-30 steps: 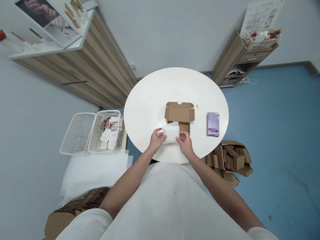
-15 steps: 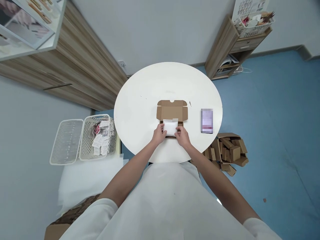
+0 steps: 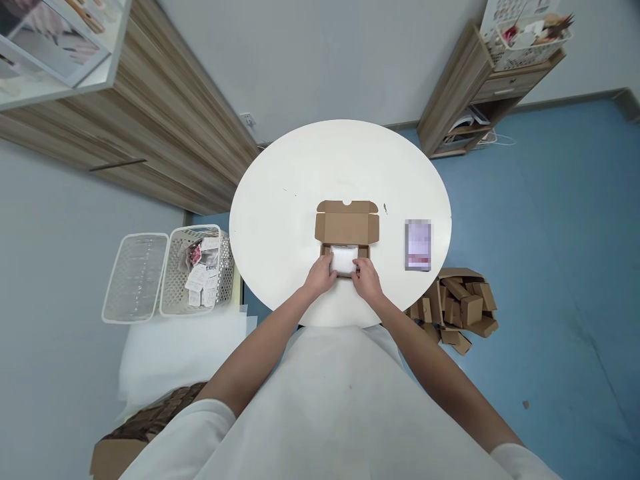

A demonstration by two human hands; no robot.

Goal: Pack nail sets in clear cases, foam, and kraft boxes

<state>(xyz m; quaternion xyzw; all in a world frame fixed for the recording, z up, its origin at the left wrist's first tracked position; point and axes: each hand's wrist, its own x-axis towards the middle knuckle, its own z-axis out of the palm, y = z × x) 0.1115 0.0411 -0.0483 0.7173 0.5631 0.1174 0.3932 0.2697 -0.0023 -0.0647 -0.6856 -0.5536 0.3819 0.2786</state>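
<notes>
Lowered moments ago, a white packet (image 3: pixel 344 259) now lies inside the brown box (image 3: pixel 365 253), its lid (image 3: pixel 349 230) open at 12 o'clock, apparently all but seated as the left hand (image 3: pixel 320 276) at 8 and right hand (image 3: pixel 368 279) at 4 curl around the packet's sides, any pinch impossible to tell.

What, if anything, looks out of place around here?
Some small brown cardboard boxes lie outside the open brown cardboard carton, looking untidy. A lone small brown scrap on the blue floor looks stray, though I can't tell what it is.
</notes>
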